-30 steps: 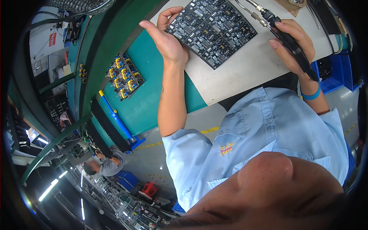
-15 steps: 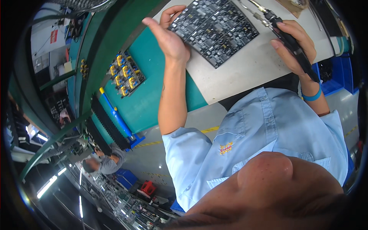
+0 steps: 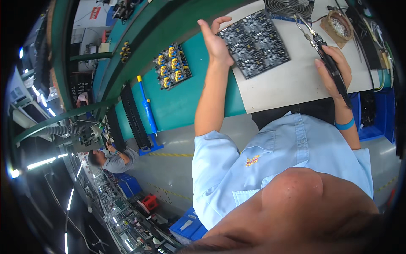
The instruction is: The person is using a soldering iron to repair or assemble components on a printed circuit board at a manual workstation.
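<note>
My left hand is at the left corner of a dark circuit board panel, thumb pointing away and one finger stretched past the far edge. The palm side lies along the board's edge; the remaining fingers are hidden, seemingly beneath it. Fine board detail is blurred. My right hand grips the black handle of a soldering iron. A thin metal tube runs beside its tip, which points away from me, beyond the board's right edge.
A round-grilled fan stands behind the board, with a round tin to its right. On the green mat lie boards with yellow-and-blue parts and a blue desoldering pump. A blue bin sits right; a co-worker is far left.
The view has shifted and turned, bringing the fan and tin into sight. The panel and my left hand have shifted left over the light mat. My right hand still grips the soldering iron.
</note>
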